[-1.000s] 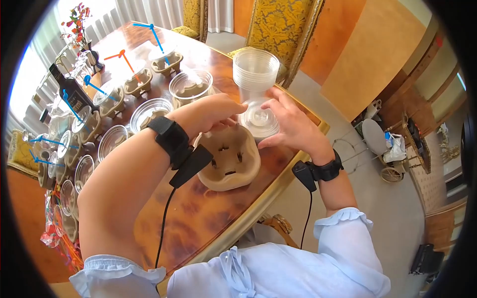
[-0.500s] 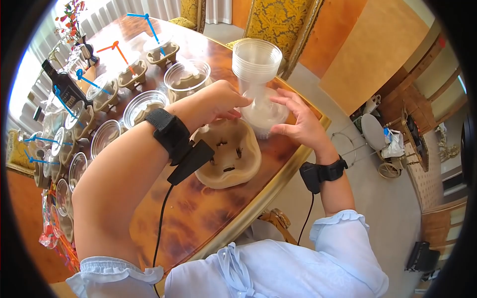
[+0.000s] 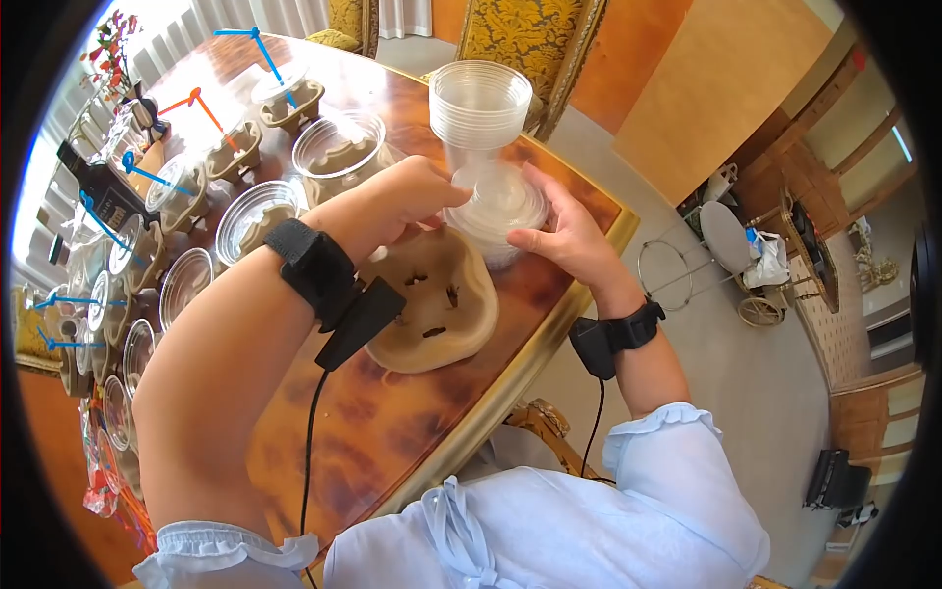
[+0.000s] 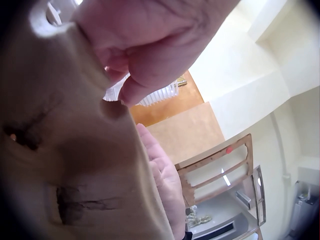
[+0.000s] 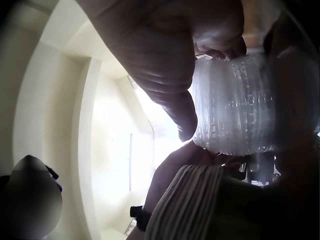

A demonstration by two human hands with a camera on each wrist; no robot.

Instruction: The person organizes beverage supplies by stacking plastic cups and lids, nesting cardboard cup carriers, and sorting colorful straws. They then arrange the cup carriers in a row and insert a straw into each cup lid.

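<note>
A stack of clear round lids [image 3: 500, 201] is between the two hands, beside a tall stack of clear cups [image 3: 479, 103]. The right hand [image 3: 579, 245] grips the lids' right side, thumb in front and fingers around the far side; the right wrist view shows the ridged lid stack [image 5: 232, 105] against this hand [image 5: 165, 55]. From the opposite side the left hand [image 3: 412, 196] holds the lids, its thumb at their edge and its other fingers partly hidden. Below the left hand lies a brown moulded cup carrier [image 3: 442, 304]; its layered edge [image 5: 187, 200] shows in the right wrist view.
Several clear cups [image 3: 339, 145] in brown carriers stand in rows along the table's left side, near a dark bottle [image 3: 103, 187]. The table's gilded edge [image 3: 549, 344] runs along the right. A yellow patterned chair [image 3: 530, 39] stands behind. Cables hang from both wrist cameras.
The right hand has closed in on the lids from a looser spread. The left hand stays beside them. The table and its objects have shifted left in the head view.
</note>
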